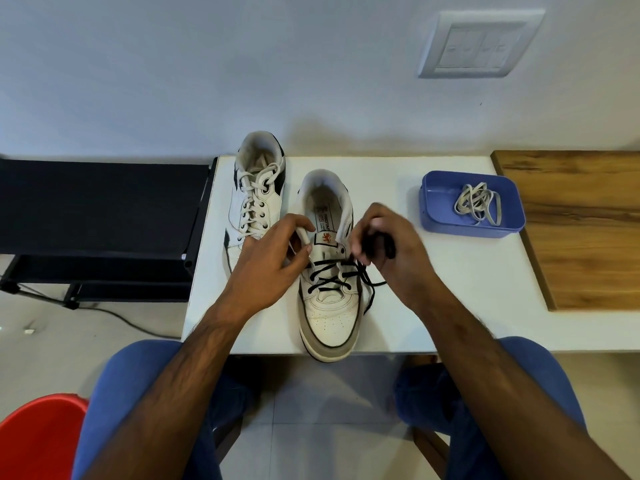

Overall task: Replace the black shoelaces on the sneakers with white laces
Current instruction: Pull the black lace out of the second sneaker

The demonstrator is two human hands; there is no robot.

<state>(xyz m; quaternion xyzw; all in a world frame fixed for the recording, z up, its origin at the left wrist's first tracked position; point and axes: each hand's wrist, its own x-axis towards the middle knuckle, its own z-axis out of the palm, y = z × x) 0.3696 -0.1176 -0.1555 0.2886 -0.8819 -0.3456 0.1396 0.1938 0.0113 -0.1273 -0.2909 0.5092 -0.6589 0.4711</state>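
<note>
While the left hand (273, 251) grips the near sneaker (329, 271) and the right hand (384, 244) pinches its black lace (332, 275), a blue tray (429, 202) of white laces (479, 204) sits by the table's (450, 289) far right edge.

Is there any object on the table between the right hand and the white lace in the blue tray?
Nothing visible: only bare white table lies between the right hand and the blue plastic tray holding the white lace.

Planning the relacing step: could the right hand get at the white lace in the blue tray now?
Probably not yet: the right hand grips the black lace. The path to the white lace in the blue tray looks free.
</note>
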